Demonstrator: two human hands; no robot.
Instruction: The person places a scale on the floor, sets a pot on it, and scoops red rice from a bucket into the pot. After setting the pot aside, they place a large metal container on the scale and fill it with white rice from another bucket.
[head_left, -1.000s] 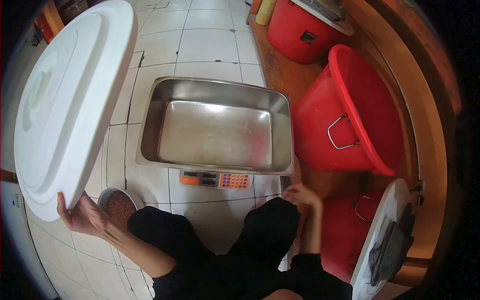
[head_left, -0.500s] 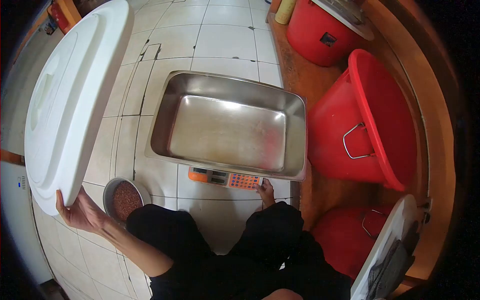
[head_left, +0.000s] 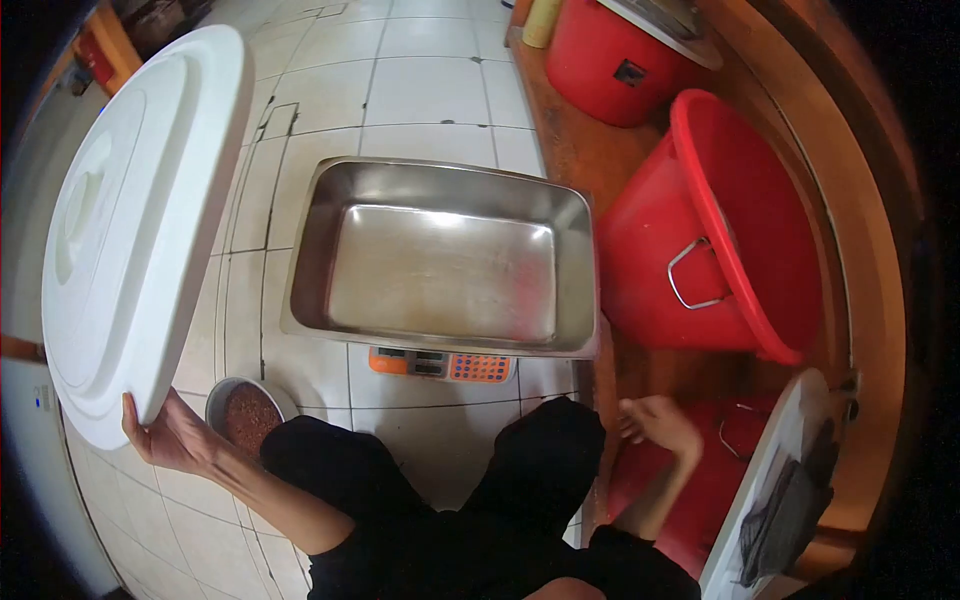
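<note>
A large white lid (head_left: pixel 150 220) stands tilted on the left, its lower edge gripped between the thumb and fingers of my left hand (head_left: pixel 170 435). My right hand (head_left: pixel 655 422) is in the air near the lower red bucket (head_left: pixel 655 490), touching nothing that I can make out; its fingers are partly spread. An empty steel tray (head_left: pixel 440 270) rests on an orange digital scale (head_left: pixel 440 365), whose display and keys stick out below the tray's near edge. Beside my left knee is a metal bowl (head_left: pixel 285 403) of reddish-brown grains (head_left: pixel 250 415).
A red bucket (head_left: pixel 650 250) with a wire handle lies tilted right of the tray on a brown ledge (head_left: pixel 560 150). Another red container (head_left: pixel 600 60) is behind it. A white lid with dark cloth (head_left: pixel 785 520) leans at lower right. White tiles (head_left: pixel 420 90) cover the floor.
My right hand has left the scale's keys and moved right, toward the lower red bucket. My left hand still holds the lid. The view has shifted slightly.
</note>
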